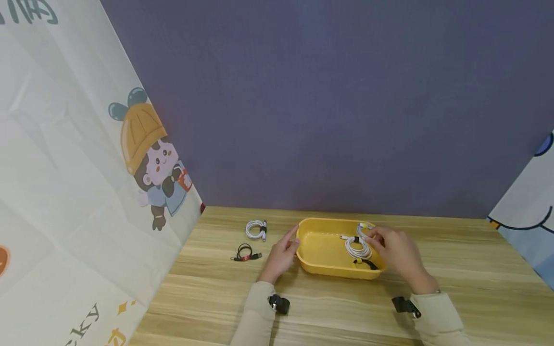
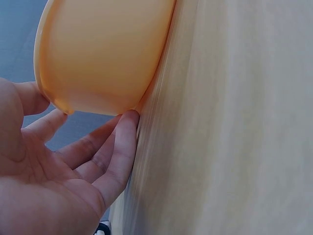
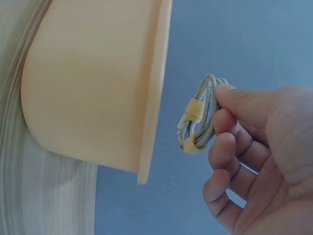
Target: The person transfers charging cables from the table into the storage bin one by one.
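Note:
My right hand [image 1: 400,252] pinches a coiled white charging cable [image 3: 208,112] between thumb and fingertips, above the right end of a yellow plastic bin [image 1: 322,271]. In the right wrist view yellow straps bind this coil, which hangs beyond the bin's rim. My left hand [image 1: 279,259] rests its fingers against the bin's left end. Up close in the left wrist view, the fingers [image 2: 128,132] touch the end wall from rim to base. Inside the bin lie a white cable coil [image 1: 357,250] with a black strap and a small black cable [image 1: 370,264] with a yellow tie.
Left of the bin, on the wooden table [image 1: 207,298], lie another white cable coil [image 1: 255,229] and a black USB cable [image 1: 245,254] with a red tie. A dark blue panel [image 1: 329,120] stands behind the table. A printed white sheet [image 1: 65,158] hangs at the left.

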`<state>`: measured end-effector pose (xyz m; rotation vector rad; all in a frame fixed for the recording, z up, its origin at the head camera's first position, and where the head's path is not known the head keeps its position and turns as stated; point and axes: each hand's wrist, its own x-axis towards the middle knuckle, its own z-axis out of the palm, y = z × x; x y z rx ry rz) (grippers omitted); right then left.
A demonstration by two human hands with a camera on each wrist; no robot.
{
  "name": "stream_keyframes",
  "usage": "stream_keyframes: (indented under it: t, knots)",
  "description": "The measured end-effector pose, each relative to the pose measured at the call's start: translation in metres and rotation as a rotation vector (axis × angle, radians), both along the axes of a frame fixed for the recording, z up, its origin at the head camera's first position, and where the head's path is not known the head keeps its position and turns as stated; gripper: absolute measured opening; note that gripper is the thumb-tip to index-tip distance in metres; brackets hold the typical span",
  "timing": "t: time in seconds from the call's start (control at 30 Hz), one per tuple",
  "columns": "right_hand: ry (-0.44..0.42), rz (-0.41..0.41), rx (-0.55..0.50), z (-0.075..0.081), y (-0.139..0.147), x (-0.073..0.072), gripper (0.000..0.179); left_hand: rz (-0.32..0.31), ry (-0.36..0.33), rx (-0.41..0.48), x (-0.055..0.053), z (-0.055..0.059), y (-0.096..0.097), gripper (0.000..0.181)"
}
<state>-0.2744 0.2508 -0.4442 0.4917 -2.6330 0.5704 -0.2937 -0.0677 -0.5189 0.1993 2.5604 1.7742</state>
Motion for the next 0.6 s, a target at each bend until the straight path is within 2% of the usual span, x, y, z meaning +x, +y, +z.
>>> stream_keyframes:
  t: [0.6]
  knots:
    - [-0.051, 0.017, -0.001, -0.006, -0.013, 0.001, 0.006, 0.001, 0.001, -0.006, -0.001, -0.001, 0.000, 0.047]
